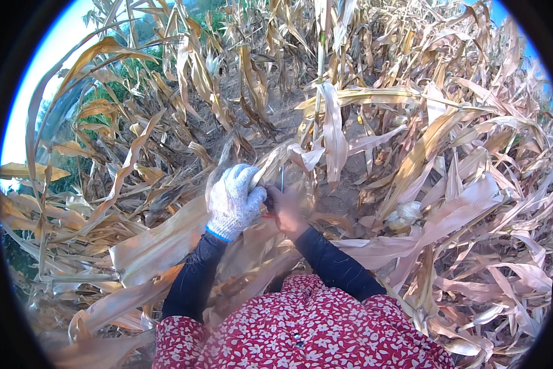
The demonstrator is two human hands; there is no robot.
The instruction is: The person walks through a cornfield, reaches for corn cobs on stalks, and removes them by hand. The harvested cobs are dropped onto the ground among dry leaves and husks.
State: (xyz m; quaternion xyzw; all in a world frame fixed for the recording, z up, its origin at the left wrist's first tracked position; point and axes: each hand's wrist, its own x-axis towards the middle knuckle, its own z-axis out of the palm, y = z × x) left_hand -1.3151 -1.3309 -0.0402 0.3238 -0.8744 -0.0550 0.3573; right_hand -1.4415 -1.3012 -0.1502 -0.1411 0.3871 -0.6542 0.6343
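Observation:
Both hands meet in front of the chest among dry corn plants. My left hand (236, 200), in a white knit glove with a blue cuff edge, grips a dry corn ear in its husk (272, 162). Just right of it, my bare right hand (285, 210) is closed around a thin metal tool (282, 179), whose narrow shaft points up beside the husk; a little red shows below the fingers. The right hand is blurred, and the tool's kind cannot be told. Broad dry leaves lie under both forearms.
An upright dry corn stalk (320, 69) stands just ahead, with a bent leaf hanging from it. Pale husks (404, 215) lie to the right. Bare soil (345, 203) shows between the plants. Leaning stalks and long curled leaves (133, 157) crowd the left side.

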